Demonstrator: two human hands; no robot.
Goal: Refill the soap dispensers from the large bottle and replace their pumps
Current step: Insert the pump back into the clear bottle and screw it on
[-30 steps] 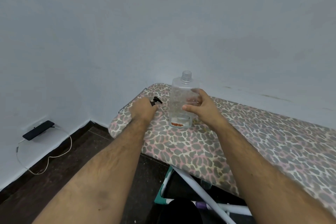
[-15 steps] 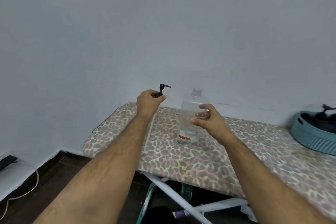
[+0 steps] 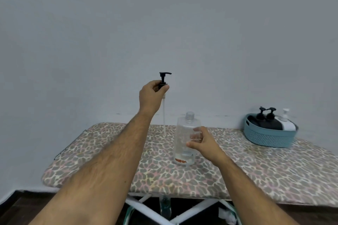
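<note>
1. My left hand (image 3: 150, 97) is up in the air above the far-left part of the board, and my grip there is pinched tight round the black collar of the pump (image 3: 164, 80).
2. The pump head points right, spout sideways, and its pale dip tube (image 3: 164, 115) hangs straight down below my fingers, tip close above the leopard-print ironing board (image 3: 256, 166).
3. The pump is clear of the bottle, up and to its left.
4. The clear dispenser bottle (image 3: 184, 144) stands upright on the board, neck uncapped, threaded top showing, with only a little liquid at the bottom and a red mark low on its side.
5. My right hand (image 3: 203, 142) is at the bottle's right side, fingers curled round it behind the clear plastic, thumb in front: that grip holds the bottle.
6. Far right, against the wall, a blue-grey basket (image 3: 268, 137) sits on the board.
7. In it: two black pump bottles (image 3: 267, 121) and a white pump bottle (image 3: 286, 121) side by side.
</note>
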